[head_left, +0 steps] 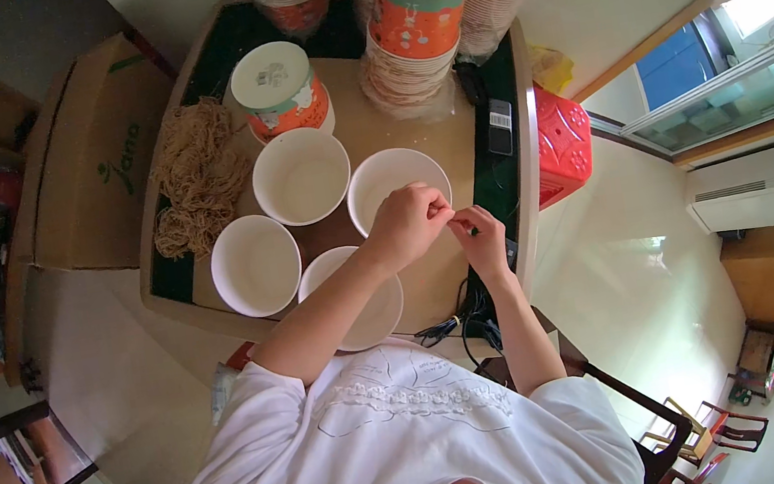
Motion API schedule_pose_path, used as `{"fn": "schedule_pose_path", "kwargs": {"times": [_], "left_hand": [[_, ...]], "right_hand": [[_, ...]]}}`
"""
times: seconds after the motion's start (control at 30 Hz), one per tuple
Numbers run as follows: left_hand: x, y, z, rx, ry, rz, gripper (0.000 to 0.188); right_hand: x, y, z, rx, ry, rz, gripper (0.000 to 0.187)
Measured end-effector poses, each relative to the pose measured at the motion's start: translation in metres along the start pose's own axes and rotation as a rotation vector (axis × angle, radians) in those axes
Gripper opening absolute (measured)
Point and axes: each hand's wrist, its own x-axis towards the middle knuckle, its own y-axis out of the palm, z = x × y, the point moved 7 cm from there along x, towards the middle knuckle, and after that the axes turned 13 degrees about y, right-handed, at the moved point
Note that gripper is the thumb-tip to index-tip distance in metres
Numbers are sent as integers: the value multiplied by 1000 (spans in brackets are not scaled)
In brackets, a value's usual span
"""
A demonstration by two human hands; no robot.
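My left hand (412, 223) and my right hand (479, 235) meet over the right side of the table, fingertips pinched close together. Whatever lies between the fingers is too small to make out. Just beneath my left hand is an open white paper tub (376, 173), partly covered by it. Another tub (369, 318) stands under my left forearm. Two more white tubs, one at the middle (303, 189) and one at the left (255, 268), stand upright beside these. A tangled heap of tan string (199, 170) lies on the table's left side.
An orange-and-green tub (276, 82) stands upside down behind the open ones. Plastic-wrapped stacks of tubs (418, 24) line the back. A cardboard box (92, 167) is at left, a red stool (562, 143) at right. Black cables (460, 322) lie near the table's front edge.
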Motion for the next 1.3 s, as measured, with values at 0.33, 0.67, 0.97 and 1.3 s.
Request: {"fn": "schedule_pose_path", "kwargs": {"times": [0.33, 0.67, 0.97, 1.3], "left_hand": [[-5, 16, -13, -68, 49, 101, 12], [-2, 25, -33, 129, 417, 302, 10], [-30, 51, -67, 140, 598, 557, 15], [-26, 7, -40, 229, 404, 569, 10]], "right_hand": [[-6, -3, -1, -138, -31, -32, 9], [-73, 16, -14, -257, 179, -71, 11], [-13, 1, 48, 42, 45, 544, 46], [61, -19, 30, -314, -353, -16, 12]]}}
